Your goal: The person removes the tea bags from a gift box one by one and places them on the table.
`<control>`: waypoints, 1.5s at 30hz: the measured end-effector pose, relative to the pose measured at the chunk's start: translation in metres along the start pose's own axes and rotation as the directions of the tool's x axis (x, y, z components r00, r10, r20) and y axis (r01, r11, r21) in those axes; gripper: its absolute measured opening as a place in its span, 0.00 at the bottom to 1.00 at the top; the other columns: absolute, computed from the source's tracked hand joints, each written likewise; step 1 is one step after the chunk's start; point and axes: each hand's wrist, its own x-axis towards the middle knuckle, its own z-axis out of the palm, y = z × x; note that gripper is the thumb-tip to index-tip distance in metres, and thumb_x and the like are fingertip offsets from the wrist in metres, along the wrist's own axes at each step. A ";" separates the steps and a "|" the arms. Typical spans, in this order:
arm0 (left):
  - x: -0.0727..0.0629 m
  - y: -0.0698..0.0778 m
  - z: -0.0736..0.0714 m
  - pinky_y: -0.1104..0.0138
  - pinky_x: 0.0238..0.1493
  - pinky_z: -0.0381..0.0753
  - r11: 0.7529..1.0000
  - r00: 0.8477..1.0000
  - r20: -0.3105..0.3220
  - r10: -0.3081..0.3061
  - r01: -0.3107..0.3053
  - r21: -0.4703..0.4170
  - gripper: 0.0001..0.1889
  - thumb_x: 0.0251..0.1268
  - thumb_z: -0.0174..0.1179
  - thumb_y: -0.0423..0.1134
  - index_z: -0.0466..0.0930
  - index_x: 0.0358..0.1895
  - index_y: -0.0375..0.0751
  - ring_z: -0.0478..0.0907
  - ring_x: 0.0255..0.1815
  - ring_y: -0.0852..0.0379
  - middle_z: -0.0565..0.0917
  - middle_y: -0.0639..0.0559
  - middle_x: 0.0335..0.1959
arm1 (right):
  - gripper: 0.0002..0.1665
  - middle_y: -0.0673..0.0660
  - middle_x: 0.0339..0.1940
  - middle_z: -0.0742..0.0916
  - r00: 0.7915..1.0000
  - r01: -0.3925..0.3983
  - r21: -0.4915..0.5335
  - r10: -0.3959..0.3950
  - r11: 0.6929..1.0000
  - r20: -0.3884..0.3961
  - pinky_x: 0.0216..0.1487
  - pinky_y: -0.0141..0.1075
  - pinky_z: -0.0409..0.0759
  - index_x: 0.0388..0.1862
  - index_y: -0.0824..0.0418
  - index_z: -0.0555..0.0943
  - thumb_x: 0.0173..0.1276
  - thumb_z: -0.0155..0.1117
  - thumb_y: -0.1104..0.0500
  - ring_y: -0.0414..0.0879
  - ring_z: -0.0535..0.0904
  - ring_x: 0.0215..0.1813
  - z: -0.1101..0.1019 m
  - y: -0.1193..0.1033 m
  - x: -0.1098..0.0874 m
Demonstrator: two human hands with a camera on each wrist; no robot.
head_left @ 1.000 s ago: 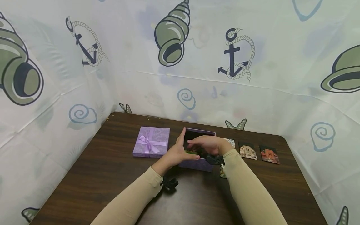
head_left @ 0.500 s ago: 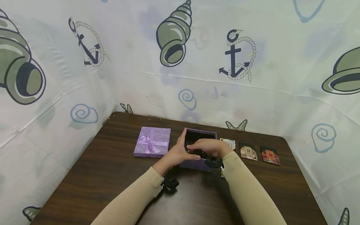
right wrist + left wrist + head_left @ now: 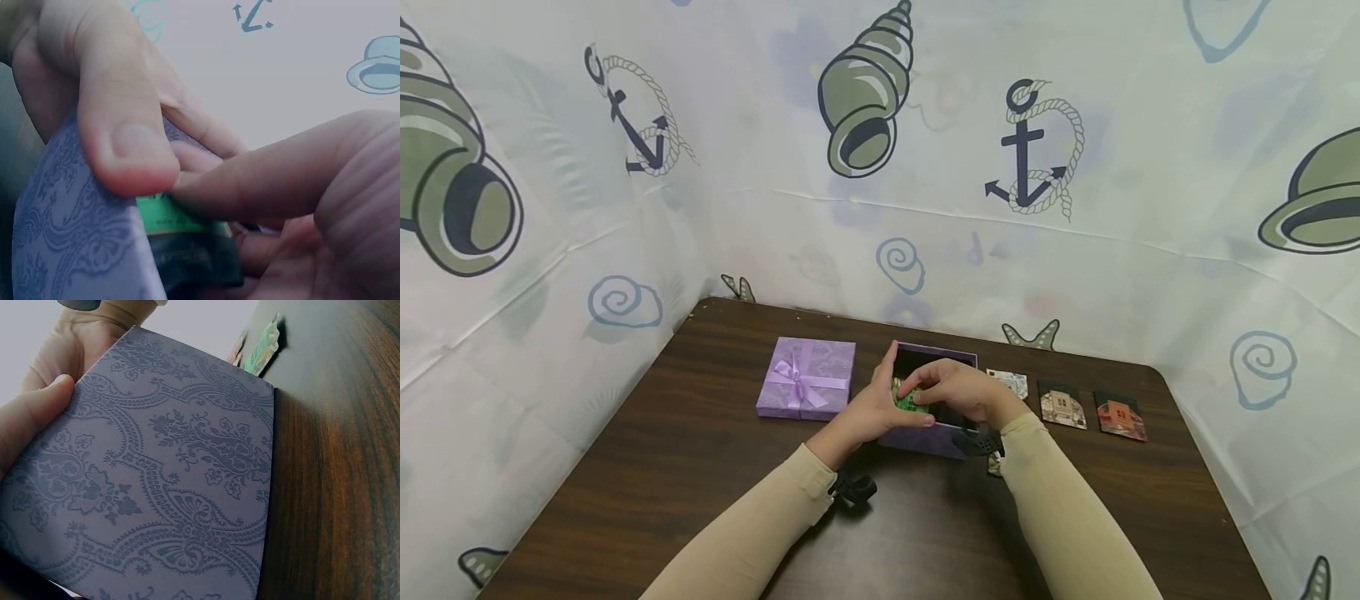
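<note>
An open purple gift box with a dark inside stands on the table. My left hand holds its near left corner, thumb at the front rim and fingers spread along the left side. In the left wrist view, the box's paisley-patterned wall fills most of the frame. My right hand reaches over the box and pinches a small green packet at the left end of the opening. Close up in the right wrist view, the packet has a dark lower band and sits just inside the wall.
Left of the box lies its purple lid with a ribbon bow. To the right lie a pale packet, a beige packet and a red packet. Another packet is partly hidden by my right forearm. A patterned cloth hangs behind the table.
Half a second ago my right fingers were lower in the box and the green was hidden. They have risen slightly, and the green packet shows between them. My left hand stays at the corner.
</note>
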 end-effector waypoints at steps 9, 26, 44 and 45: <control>-0.001 0.000 -0.002 0.30 0.83 0.56 1.000 1.000 -0.012 0.004 -0.004 -0.006 0.78 0.54 0.87 0.53 0.24 0.90 0.72 0.37 0.92 0.31 0.30 0.44 0.93 | 0.15 0.56 0.51 0.85 0.993 0.110 0.027 -0.109 0.994 -0.038 0.51 0.40 0.86 0.62 0.68 0.82 0.79 0.62 0.69 0.50 0.80 0.53 0.004 0.002 -0.005; 0.002 -0.001 -0.001 0.31 0.83 0.57 1.000 0.999 -0.039 0.024 -0.023 0.021 0.79 0.52 0.87 0.55 0.26 0.91 0.64 0.41 0.92 0.33 0.33 0.45 0.93 | 0.08 0.53 0.46 0.80 0.880 0.332 -0.010 -0.313 0.943 -0.358 0.51 0.36 0.79 0.50 0.68 0.78 0.81 0.63 0.63 0.50 0.74 0.53 0.017 0.008 -0.023; 0.001 -0.001 0.002 0.30 0.85 0.51 0.999 0.999 -0.037 0.002 -0.001 0.033 0.77 0.54 0.86 0.51 0.27 0.91 0.65 0.34 0.93 0.36 0.33 0.45 0.93 | 0.20 0.53 0.52 0.82 0.591 0.539 0.005 -0.374 0.842 -0.715 0.28 0.34 0.79 0.64 0.68 0.74 0.88 0.60 0.54 0.42 0.80 0.39 0.037 0.025 -0.035; 0.001 -0.001 0.002 0.30 0.85 0.51 0.999 0.999 -0.035 0.000 0.001 0.036 0.77 0.54 0.86 0.51 0.27 0.91 0.65 0.33 0.93 0.36 0.33 0.45 0.93 | 0.19 0.53 0.54 0.82 0.586 0.520 -0.013 -0.368 0.854 -0.722 0.26 0.35 0.78 0.64 0.66 0.75 0.87 0.60 0.53 0.42 0.79 0.39 0.037 0.026 -0.035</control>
